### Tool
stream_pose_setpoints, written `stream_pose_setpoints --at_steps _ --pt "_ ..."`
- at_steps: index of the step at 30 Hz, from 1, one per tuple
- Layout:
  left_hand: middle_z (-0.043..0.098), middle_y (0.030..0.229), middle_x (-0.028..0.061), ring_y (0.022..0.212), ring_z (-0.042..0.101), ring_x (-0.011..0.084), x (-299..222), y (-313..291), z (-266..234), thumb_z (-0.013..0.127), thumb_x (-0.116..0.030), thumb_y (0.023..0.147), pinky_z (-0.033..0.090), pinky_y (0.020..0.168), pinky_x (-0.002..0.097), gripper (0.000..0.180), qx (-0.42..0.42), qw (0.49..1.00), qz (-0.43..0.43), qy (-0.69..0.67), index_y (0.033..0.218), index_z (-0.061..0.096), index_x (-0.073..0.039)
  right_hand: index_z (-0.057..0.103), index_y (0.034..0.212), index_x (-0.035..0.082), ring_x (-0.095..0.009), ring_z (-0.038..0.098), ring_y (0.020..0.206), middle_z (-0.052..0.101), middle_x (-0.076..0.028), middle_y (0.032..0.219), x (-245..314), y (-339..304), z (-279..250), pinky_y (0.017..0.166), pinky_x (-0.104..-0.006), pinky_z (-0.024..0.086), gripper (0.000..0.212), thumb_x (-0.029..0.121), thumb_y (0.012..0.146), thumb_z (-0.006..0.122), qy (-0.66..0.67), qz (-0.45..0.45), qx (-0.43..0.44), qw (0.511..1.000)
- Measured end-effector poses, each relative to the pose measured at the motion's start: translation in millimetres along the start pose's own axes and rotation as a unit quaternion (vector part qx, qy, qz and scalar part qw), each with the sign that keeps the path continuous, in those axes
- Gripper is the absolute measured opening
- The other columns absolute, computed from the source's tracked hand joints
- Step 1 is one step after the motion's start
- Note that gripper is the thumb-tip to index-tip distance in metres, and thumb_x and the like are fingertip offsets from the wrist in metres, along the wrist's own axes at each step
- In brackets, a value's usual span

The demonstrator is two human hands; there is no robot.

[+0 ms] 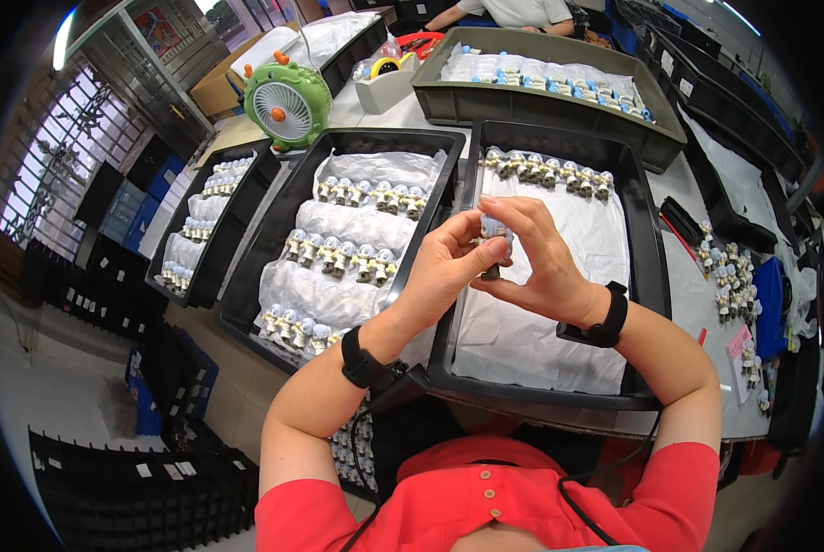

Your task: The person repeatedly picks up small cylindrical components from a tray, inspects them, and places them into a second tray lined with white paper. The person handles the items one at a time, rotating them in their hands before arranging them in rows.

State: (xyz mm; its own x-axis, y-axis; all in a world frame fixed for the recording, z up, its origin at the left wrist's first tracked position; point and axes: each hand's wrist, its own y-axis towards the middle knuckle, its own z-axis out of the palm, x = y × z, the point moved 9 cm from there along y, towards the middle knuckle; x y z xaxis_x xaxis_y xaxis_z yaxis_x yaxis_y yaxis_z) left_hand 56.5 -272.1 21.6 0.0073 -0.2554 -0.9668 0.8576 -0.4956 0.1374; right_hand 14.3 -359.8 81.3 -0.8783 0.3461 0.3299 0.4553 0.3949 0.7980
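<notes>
Between the fingertips of both hands is a small figurine (pixel 495 230) with pale blue hair and a dark base. My left hand (pixel 450 262) pinches it from the left, thumb across its front. Curved around it from the right, my right hand (pixel 545 253) holds its top and lower end. Both hands are over a black tray (pixel 646 304) lined with white paper; a row of similar figurines (pixel 550 172) lies along its far end. To the left, another black tray (pixel 237 308) carries several rows of the same figurines with white paper between them.
A narrower black tray (pixel 263 189) of figurines is at far left, near a green fan (pixel 288 106). Behind stands an olive tray (pixel 550 109) with more figurines. Loose figurines (pixel 732 281) lie at right near a blue bin (pixel 772 308). A co-worker's arm (pixel 446 17) shows at the back.
</notes>
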Motion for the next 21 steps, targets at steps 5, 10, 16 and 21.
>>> stream_pose_setpoints --at_steps 5,10,16,21 --pt "0.059 0.095 0.0039 0.087 0.061 0.0119 0.9 0.8 -0.6 0.063 -0.022 0.087 0.05 0.073 0.0238 0.042 0.001 1.0 0.003 0.007 0.121 0.048 0.0 0.04 0.131 0.01 -0.029 0.048 0.107 0.049 -0.012 0.118 0.8 1.0 -0.4 0.09 -0.0383 0.042 0.083 0.011 0.059 0.081 0.007 0.002 -0.005 1.0" --pt "0.059 0.094 0.0038 0.087 0.061 0.0118 -0.6 0.1 0.6 0.062 -0.022 0.088 0.05 0.073 0.0237 0.042 0.004 1.0 0.001 0.009 0.12 0.048 0.0 0.039 0.132 0.01 -0.03 0.048 0.107 0.048 -0.012 0.119 0.9 0.5 -0.1 0.09 -0.0384 0.043 0.083 0.011 0.06 0.081 0.008 0.005 0.0 1.0" --pt "0.059 0.094 0.0035 0.087 0.061 0.0116 -1.0 0.3 0.7 0.061 -0.022 0.089 0.05 0.072 0.0236 0.04 0.004 1.0 0.005 0.015 0.121 0.048 -0.001 0.039 0.132 0.01 -0.03 0.047 0.108 0.047 -0.012 0.12 -0.7 -0.4 0.7 0.09 -0.0382 0.043 0.083 0.011 0.06 0.081 0.005 0.006 0.003 1.0" --pt "0.059 0.094 0.0033 0.086 0.061 0.0115 -1.0 -0.2 0.4 0.061 -0.021 0.089 0.05 0.072 0.0232 0.04 -0.001 1.0 -0.003 0.014 0.121 0.048 -0.001 0.037 0.132 0.01 -0.03 0.047 0.109 0.046 -0.012 0.123 -0.2 0.3 1.1 0.091 -0.0382 0.043 0.084 0.011 0.06 0.081 0.005 0.005 0.004 1.0"
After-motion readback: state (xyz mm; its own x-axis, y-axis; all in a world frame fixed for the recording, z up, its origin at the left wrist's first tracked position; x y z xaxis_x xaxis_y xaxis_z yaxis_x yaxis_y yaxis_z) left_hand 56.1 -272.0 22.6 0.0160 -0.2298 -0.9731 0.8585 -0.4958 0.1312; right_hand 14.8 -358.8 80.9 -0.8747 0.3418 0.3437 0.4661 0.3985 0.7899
